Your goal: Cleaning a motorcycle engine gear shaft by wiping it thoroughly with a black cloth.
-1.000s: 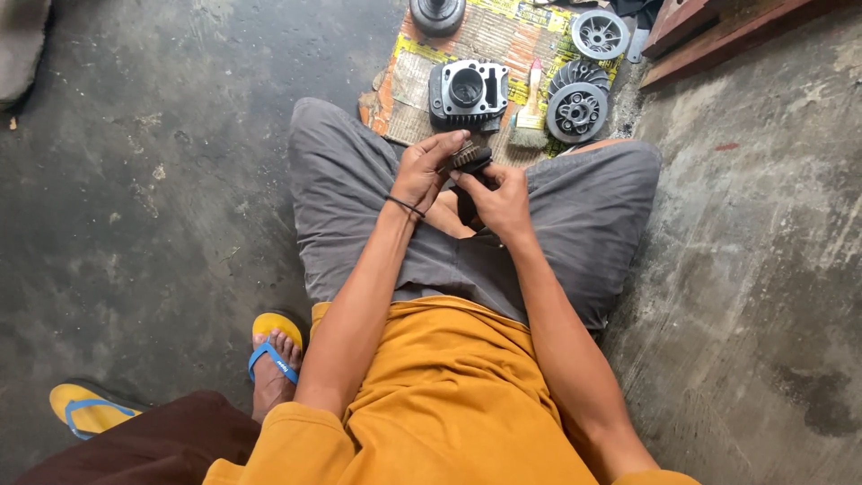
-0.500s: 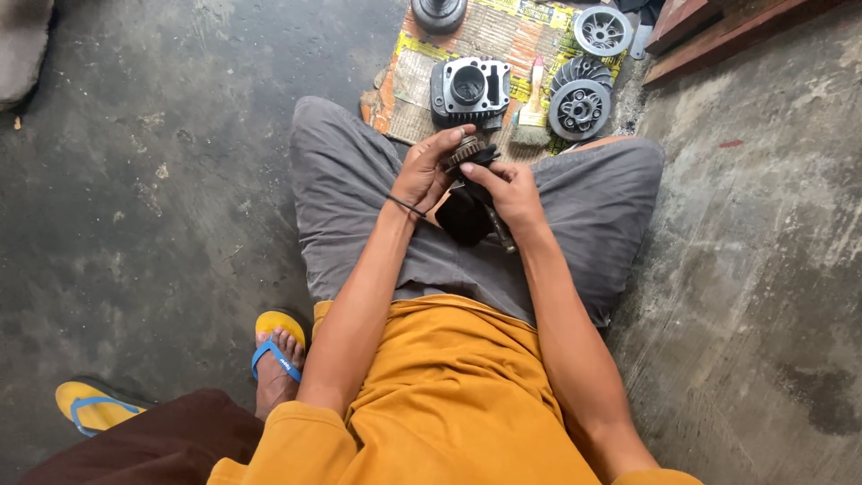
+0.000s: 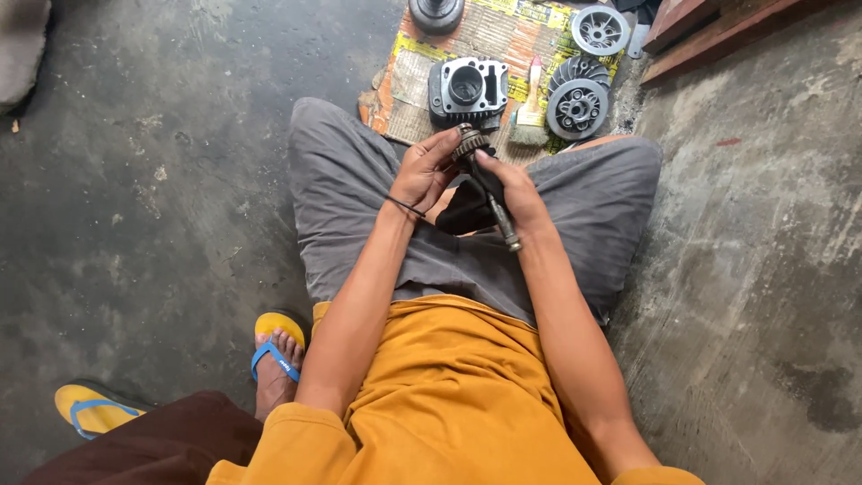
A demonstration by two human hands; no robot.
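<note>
At the lower left of the frame another person's foot (image 3: 274, 373) rests in a yellow sandal (image 3: 278, 325) with blue straps. At upper centre my left hand (image 3: 429, 172) curls its fingers around the toothed head of a geared shaft (image 3: 485, 184), which slants down over my lap. Just right of it, my right hand (image 3: 519, 190) pinches the shaft below the gear. Above, on a printed mat (image 3: 503, 36), lie a finned engine cylinder (image 3: 467, 90), a paintbrush (image 3: 532, 112) and a round clutch part (image 3: 576, 106).
</note>
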